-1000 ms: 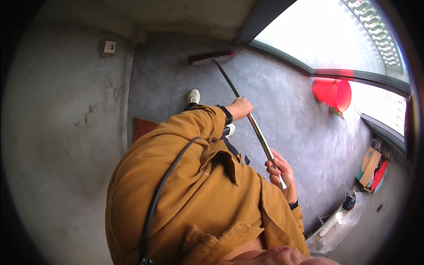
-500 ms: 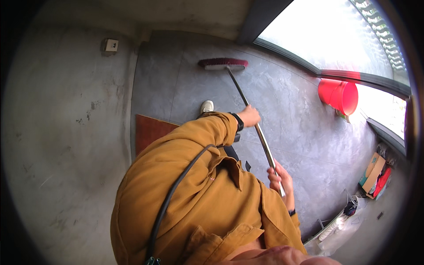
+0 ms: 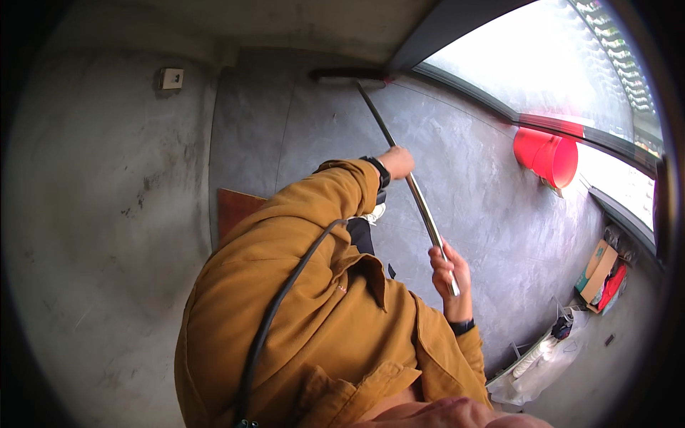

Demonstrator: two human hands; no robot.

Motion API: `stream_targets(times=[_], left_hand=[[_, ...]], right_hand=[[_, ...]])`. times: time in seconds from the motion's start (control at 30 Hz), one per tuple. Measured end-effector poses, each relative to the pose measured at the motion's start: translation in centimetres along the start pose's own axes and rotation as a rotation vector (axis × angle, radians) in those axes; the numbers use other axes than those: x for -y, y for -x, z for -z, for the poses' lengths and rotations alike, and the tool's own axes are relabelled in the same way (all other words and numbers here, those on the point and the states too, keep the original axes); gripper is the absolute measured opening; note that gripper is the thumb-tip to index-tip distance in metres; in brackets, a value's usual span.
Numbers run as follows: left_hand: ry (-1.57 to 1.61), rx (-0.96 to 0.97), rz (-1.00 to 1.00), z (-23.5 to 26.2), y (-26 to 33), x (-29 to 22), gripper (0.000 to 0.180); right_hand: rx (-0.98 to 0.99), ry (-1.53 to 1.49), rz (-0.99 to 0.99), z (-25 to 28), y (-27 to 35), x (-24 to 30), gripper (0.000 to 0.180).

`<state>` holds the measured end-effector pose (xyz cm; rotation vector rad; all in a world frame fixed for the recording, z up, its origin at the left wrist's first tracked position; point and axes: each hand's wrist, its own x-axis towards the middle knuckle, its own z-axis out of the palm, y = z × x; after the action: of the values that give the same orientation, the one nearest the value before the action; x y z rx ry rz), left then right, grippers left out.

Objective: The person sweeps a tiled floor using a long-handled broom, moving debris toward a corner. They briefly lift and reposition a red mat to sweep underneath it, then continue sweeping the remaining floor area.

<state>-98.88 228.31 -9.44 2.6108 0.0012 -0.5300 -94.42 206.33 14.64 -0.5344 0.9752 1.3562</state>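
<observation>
A push broom (image 3: 421, 205) with a shiny metal handle slants across the floor, its dark red bristle head (image 3: 348, 74) lying near the foot of the far wall. Around the middle of the handle wraps my left hand (image 3: 397, 162). Lower down, close to the handle's end, my right hand (image 3: 452, 274) grips with its fingers curled over the metal. Both arms wear mustard-brown sleeves, and a dark band circles each wrist. Part of a white shoe (image 3: 377, 212) shows below my left forearm.
A red bucket (image 3: 555, 158) stands tilted beside the window frame (image 3: 492, 101) at right. Nearer lie an open cardboard box (image 3: 598, 272) and a plastic-wrapped bundle (image 3: 535, 364) along the wall. At left, a reddish-brown board (image 3: 235, 208) rests against the grey wall (image 3: 128, 235).
The broom head has slid farther away toward the far wall and slightly left. Both hands moved up and a little left with the handle. The shoe now appears nearer my body.
</observation>
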Motion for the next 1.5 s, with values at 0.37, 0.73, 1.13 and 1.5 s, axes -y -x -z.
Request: stream_targets(times=[0.37,0.73,1.13,1.5], left_hand=[[0.043,-0.109,0.066,3.7,2.6,-1.8,0.01],[0.039,0.08,-0.104,2.3,3.7,-3.2,0.011],[0.055,0.059,0.026,0.6,1.3,0.7,0.011],[0.142,-0.031,-0.171,2.0,8.1,-11.8,0.009]], right_hand=[[0.076,0.191,0.024,-1.9,3.4,-0.2,0.047],[0.056,0.054,0.017,0.0,5.0,-3.0,0.049],[0.059,-0.151,-0.029,2.0,-1.1,-1.5,0.036],[-0.273,0.517,0.101,0.4,14.2,-4.5,0.053]])
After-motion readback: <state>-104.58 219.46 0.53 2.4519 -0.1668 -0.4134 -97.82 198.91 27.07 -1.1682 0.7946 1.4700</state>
